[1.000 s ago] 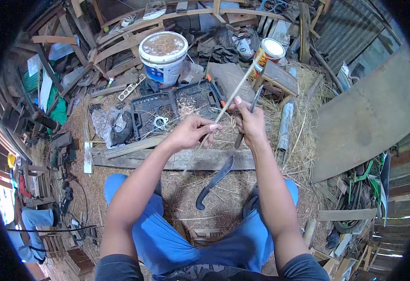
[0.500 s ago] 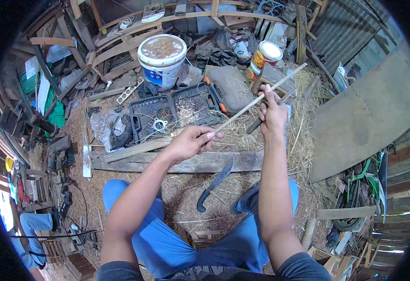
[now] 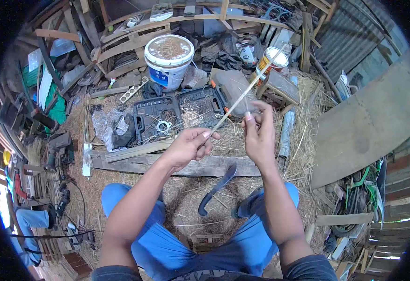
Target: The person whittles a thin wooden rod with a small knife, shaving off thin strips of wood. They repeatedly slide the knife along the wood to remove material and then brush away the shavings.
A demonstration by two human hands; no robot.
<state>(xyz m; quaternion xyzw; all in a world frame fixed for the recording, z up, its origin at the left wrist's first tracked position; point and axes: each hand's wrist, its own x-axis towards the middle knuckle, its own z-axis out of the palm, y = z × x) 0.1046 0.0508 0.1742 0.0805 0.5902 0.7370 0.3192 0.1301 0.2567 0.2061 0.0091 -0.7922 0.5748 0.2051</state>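
Observation:
A long, thin pale strip [image 3: 242, 96] slants up to the right from my left hand [image 3: 191, 149], whose thumb and fingers are closed on its lower end. My right hand [image 3: 261, 136] is just right of the strip's middle, thumb and fingers drawn together. Something thin and blurred shows at its fingertips; I cannot make out what it is. Below the hands a machete [image 3: 221, 182] with a black handle lies on the ground, its blade tip at a wooden plank [image 3: 177, 165].
Beyond the hands are an open dark tool case [image 3: 156, 114], a white and blue bucket [image 3: 167, 63], a paint can [image 3: 266, 63] and a small wooden stool [image 3: 282, 88]. A large board [image 3: 369, 122] leans at the right. Another person's leg [image 3: 32, 219] shows at lower left.
My right hand has moved left and down, off the strip. The dark-handled knife seen in it before no longer shows clearly. The strip now points more steeply upward, and my left hand still grips it.

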